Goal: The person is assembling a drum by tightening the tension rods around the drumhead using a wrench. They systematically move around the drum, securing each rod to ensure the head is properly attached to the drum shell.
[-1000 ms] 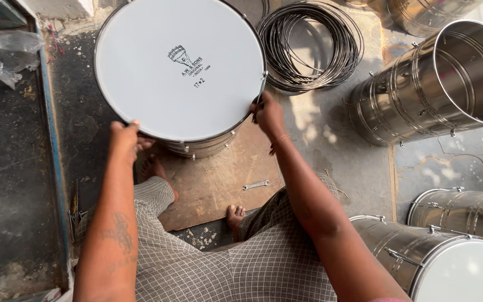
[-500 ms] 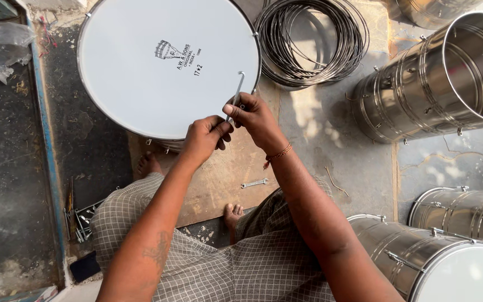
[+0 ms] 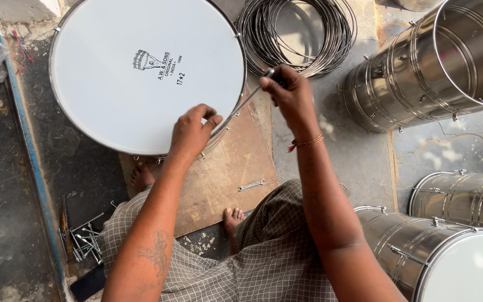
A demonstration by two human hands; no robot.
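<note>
The right hand (image 3: 289,92) pinches a thin metal rod (image 3: 247,100) — slanting down to the drum (image 3: 141,72) rim, where the left hand (image 3: 194,134) presses, fingers curled.

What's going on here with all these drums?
A person sits on the floor over a big drum with a white head. The left hand rests on its near rim, and the right hand holds a thin metal rod at the edge. A small wrench lies on the board below, with steel drum shells alongside.
</note>
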